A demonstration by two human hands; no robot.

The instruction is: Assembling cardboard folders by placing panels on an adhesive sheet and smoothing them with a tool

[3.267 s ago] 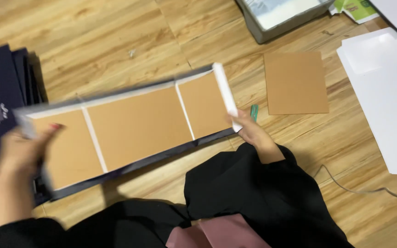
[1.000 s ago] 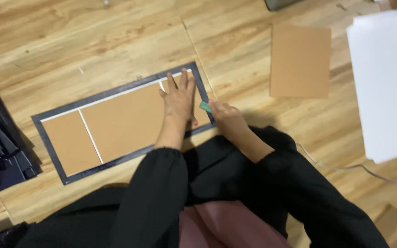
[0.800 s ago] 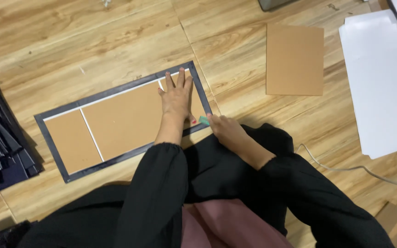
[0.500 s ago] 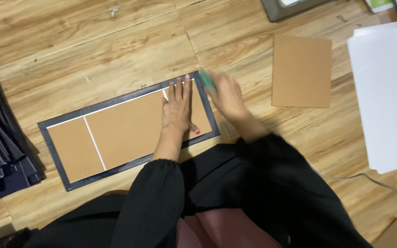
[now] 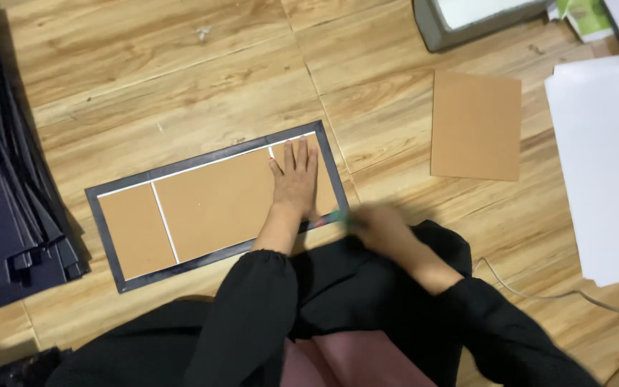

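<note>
Fingers of the left hand (image 5: pixel 294 183) lie flat and nearly together, pressing the right end of the cardboard panel (image 5: pixel 216 204), which lies in its dark border on the wood floor (image 5: pixel 152 79). Blurred, the right hand (image 5: pixel 381 228) sits at the panel's lower right corner around a small green tool (image 5: pixel 338 215); its grip is unclear. A loose cardboard sheet (image 5: pixel 476 125) lies well apart

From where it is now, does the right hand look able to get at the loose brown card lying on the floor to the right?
Probably yes. The right hand is blurred at the dark-framed panel's near corner, and only bare wooden floor lies between it and the brown card.
</note>
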